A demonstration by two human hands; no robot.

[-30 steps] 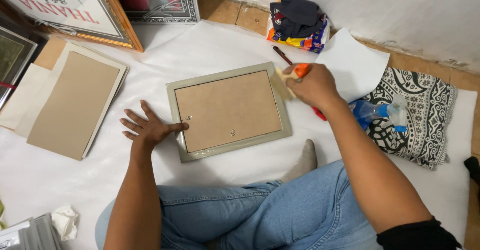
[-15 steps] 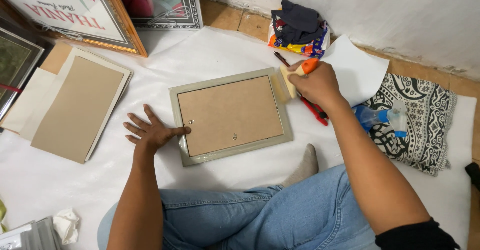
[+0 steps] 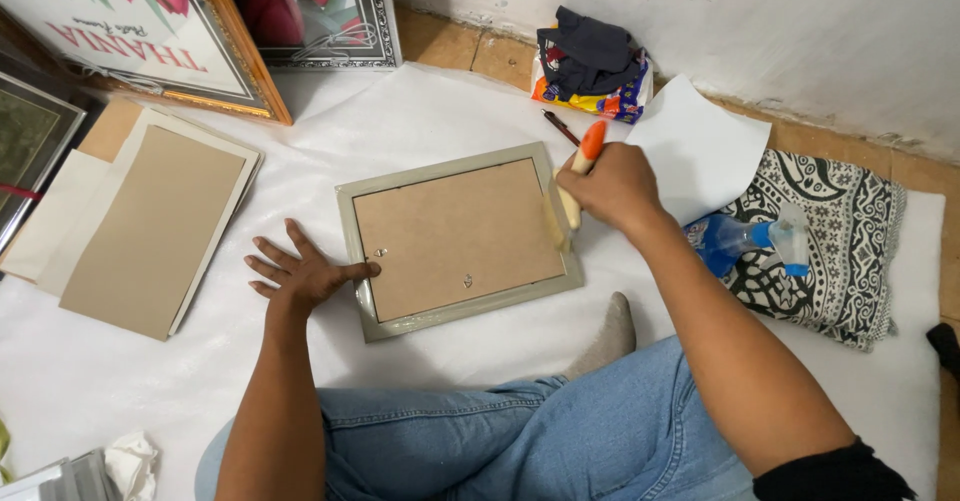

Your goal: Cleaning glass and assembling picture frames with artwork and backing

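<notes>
The picture frame (image 3: 458, 240) lies face down on the white sheet (image 3: 420, 111). The left hand (image 3: 305, 274), open flat, steadies its left edge. The right hand (image 3: 612, 189) grips an orange-handled tool (image 3: 588, 148) at its right edge, apparently working on the backing there; the next move needs careful pressure along that edge.

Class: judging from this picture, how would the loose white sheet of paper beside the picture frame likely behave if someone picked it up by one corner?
The white sheet of paper looks thin and already lifts at one edge, so it would probably flop and bend. It seems very light for its area, so a push might slide it easily over the white cloth.
</notes>
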